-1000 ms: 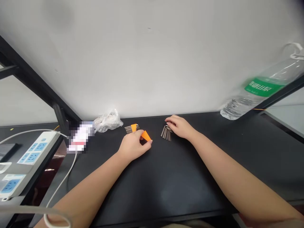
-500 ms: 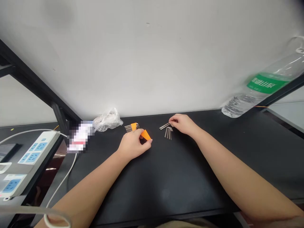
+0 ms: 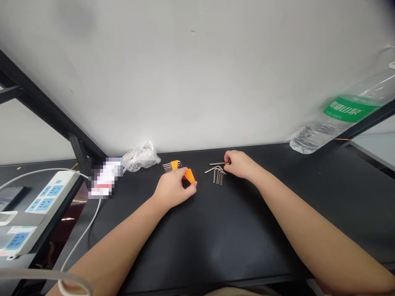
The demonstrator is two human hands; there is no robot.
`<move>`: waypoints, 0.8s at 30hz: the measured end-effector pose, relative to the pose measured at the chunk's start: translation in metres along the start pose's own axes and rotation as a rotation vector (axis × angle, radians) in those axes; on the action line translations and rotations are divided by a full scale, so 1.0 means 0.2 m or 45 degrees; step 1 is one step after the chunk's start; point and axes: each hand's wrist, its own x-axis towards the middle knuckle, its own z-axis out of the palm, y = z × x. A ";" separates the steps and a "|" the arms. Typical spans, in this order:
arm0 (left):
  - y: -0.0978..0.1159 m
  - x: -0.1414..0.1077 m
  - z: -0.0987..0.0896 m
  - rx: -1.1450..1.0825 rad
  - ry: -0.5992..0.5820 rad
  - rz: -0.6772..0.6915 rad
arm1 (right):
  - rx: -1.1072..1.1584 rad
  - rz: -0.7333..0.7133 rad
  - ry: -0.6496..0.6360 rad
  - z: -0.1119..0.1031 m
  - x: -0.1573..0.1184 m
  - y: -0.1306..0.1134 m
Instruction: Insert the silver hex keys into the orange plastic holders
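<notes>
My left hand (image 3: 176, 187) is closed on an orange hex key holder (image 3: 190, 176), pinched between thumb and fingers just above the black table. Behind that hand lies a second orange holder (image 3: 175, 165) with several hex keys in it, partly hidden by my knuckles. In the fingertips of my right hand (image 3: 239, 163) is one metal hex key (image 3: 217, 164), its long end pointing left. Several loose hex keys (image 3: 218, 176) lie in a fanned group on the table, just left of and below my right hand.
A crumpled clear plastic bag (image 3: 142, 156) rests against the wall at left. Farther left are a white power strip (image 3: 51, 191) and a white cable (image 3: 96, 211). At right a large water bottle (image 3: 345, 109) leans by the black frame. The black table (image 3: 216, 238) extends toward me.
My right hand has shifted slightly right with a hex key, which now lies apart from the loose ones. My left hand has barely moved.
</notes>
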 end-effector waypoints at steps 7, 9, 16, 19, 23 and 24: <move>-0.01 0.00 -0.01 -0.024 -0.006 -0.006 | 0.603 -0.218 0.218 -0.01 -0.05 -0.07; -0.02 0.00 -0.01 -0.049 0.011 -0.022 | 0.761 -0.363 0.221 0.00 -0.09 -0.15; -0.04 -0.01 0.01 -0.103 0.082 0.026 | 0.698 -0.632 0.174 0.00 -0.22 -0.33; -0.04 -0.01 0.01 -0.125 0.072 0.070 | 0.633 -0.640 0.180 -0.01 -0.22 -0.32; -0.02 -0.02 -0.02 -0.156 0.002 0.141 | 0.493 -0.725 0.205 -0.03 -0.22 -0.28; -0.01 -0.02 -0.03 -0.161 -0.020 0.163 | 0.456 -0.742 0.202 -0.03 -0.22 -0.28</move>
